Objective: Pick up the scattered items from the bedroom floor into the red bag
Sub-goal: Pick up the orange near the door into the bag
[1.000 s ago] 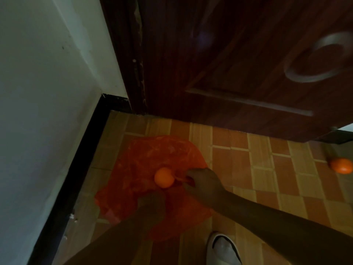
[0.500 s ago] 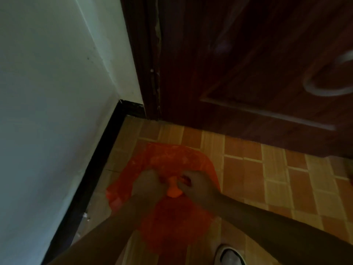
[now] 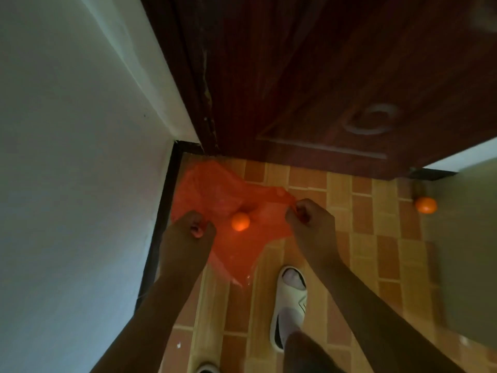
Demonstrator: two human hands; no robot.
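Observation:
A thin red plastic bag (image 3: 215, 195) is spread in the floor corner by the wall and the door. My left hand (image 3: 188, 235) pinches the bag's edge on the left side. Over on the right side, my right hand (image 3: 309, 219) pinches another edge, and the plastic is stretched between the two hands. A small orange ball (image 3: 240, 221) shows against the bag between my hands; whether it lies inside or on top I cannot tell. A second orange ball (image 3: 425, 204) lies on the tiled floor at the right, near the door's bottom corner.
A white wall (image 3: 80, 157) with a black skirting strip runs down the left. A dark wooden door (image 3: 336, 76) closes off the back. My foot in a white slipper (image 3: 289, 305) stands on the orange tiles (image 3: 376, 251) just below the bag. A blurred pale surface (image 3: 470, 251) fills the right edge.
My hands have moved apart, each pulling a bag edge outward, so the bag is stretched wider. The small ball, covered by my hands a moment ago, shows again. The view has tilted down.

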